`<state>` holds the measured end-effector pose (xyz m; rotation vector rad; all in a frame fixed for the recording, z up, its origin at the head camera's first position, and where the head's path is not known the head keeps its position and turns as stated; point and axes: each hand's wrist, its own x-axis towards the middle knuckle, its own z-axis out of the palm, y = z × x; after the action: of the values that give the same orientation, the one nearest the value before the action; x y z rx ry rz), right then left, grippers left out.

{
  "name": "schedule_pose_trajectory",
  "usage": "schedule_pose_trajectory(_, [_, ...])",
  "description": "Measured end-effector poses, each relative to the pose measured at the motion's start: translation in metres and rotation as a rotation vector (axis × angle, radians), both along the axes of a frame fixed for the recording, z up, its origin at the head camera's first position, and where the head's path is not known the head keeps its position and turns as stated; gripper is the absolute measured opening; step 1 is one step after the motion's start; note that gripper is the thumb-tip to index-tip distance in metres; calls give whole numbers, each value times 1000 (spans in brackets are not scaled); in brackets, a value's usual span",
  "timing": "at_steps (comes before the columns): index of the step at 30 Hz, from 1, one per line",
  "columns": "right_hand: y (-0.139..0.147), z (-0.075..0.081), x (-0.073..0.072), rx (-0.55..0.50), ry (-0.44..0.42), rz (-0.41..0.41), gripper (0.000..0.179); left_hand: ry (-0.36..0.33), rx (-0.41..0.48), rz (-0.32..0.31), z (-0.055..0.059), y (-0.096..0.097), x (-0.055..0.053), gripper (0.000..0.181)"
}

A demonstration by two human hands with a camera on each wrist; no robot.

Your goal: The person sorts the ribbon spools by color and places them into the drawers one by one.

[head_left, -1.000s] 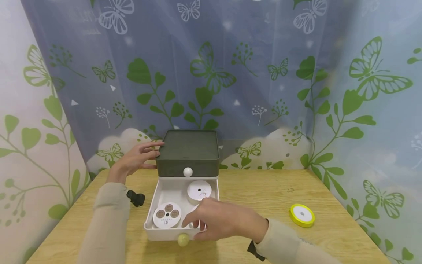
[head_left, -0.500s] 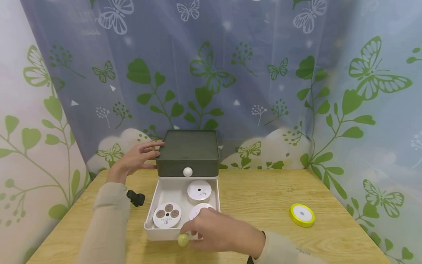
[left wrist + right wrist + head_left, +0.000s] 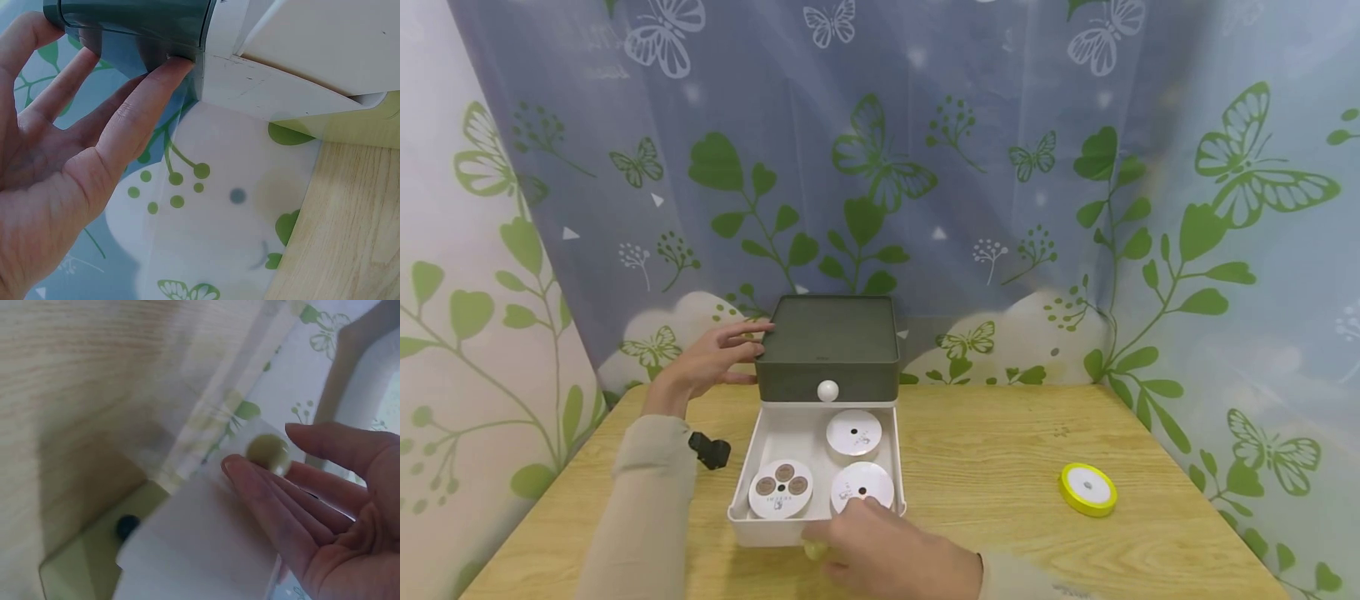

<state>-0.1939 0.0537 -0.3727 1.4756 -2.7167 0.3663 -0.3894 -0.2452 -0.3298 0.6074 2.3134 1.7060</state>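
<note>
A dark green drawer box [image 3: 831, 333] with a white knob [image 3: 827, 391] stands on the table. Its lower white drawer [image 3: 752, 467] is pulled out. Inside lie three white spools: one with brown round windows [image 3: 781, 490], one at the back right [image 3: 853, 433] and one at the front right [image 3: 862, 483]. My left hand [image 3: 711, 362] rests its outstretched fingers against the box's left side and top edge. My right hand [image 3: 887, 550] is at the drawer's yellow-green knob [image 3: 269, 454]. In the right wrist view its fingers lie beside the knob, and the thumb stands apart from it.
A yellow-rimmed spool [image 3: 1087, 490] lies on the wooden table [image 3: 1000, 450] to the right. Behind the box hangs a curtain [image 3: 962, 250] printed with leaves and butterflies. A black wrist camera [image 3: 709, 451] sits at the left wrist.
My right hand has moved down and slightly left to the drawer's knob, uncovering the front right spool. My left hand and the drawer have stayed put.
</note>
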Motion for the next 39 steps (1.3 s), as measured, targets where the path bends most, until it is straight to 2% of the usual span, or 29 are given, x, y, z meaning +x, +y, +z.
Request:
schedule_pose_trajectory(4, [-1,-9,-3,-40,-28,6,32,3,-8,1,1,0,1,58])
schedule_pose_trajectory(10, [1,-13,-7,-122,-69,26,40,-5,-6,9,2,1,1,57])
schedule_pose_trajectory(17, [0,-19,-15,-234,102,-12,34,-5,-9,9,0,0,1,59])
schedule_pose_trajectory(23, [1,-27,-25,-354,185,24,37,5,-14,6,1,0,1,59])
schedule_pose_trajectory(26, [2,-29,-29,-395,218,11,34,9,-12,4,1,0,2,59])
schedule_pose_trajectory(34, [4,-30,-38,-451,183,-81,25,6,-8,2,2,1,2,59])
schedule_pose_trajectory(39, [4,-32,-43,-460,164,-106,25,2,-6,6,1,1,2,58])
